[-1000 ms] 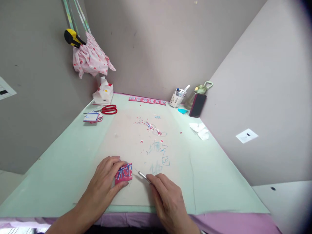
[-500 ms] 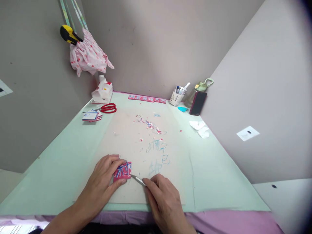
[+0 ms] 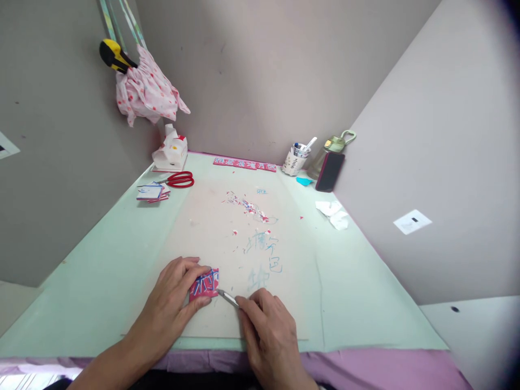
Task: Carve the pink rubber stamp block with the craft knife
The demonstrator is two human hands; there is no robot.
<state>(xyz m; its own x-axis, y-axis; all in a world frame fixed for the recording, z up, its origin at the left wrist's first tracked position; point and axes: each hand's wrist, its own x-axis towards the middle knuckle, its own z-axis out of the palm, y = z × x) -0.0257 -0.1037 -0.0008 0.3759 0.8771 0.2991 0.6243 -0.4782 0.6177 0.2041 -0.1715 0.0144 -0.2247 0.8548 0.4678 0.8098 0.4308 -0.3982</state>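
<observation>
A small red card (image 3: 204,290) bearing a white-and-blue carved character lies on the beige board (image 3: 239,322). My left hand (image 3: 174,292) grips it at its left side, thumb at the lower edge and fingers over the top, hiding part of it. In my right hand (image 3: 271,322) is a craft knife (image 3: 229,298), held low like a pen. Its tip is at the card's right edge; whether it touches, I cannot tell. Red, white and blue scraps (image 3: 249,207) are scattered farther up the board, near blue handwritten characters (image 3: 264,254).
Red-handled scissors (image 3: 181,179) lie beside a stack of cards (image 3: 150,192) at left. A tissue pack (image 3: 171,154), a strip of red character cards (image 3: 245,164), a pen cup (image 3: 296,160), a bottle (image 3: 333,145) and a phone (image 3: 330,171) line the back. Torn white paper (image 3: 333,214) lies right.
My right hand and the craft knife have shifted very slightly to the left. My left hand and the card have stayed in place.
</observation>
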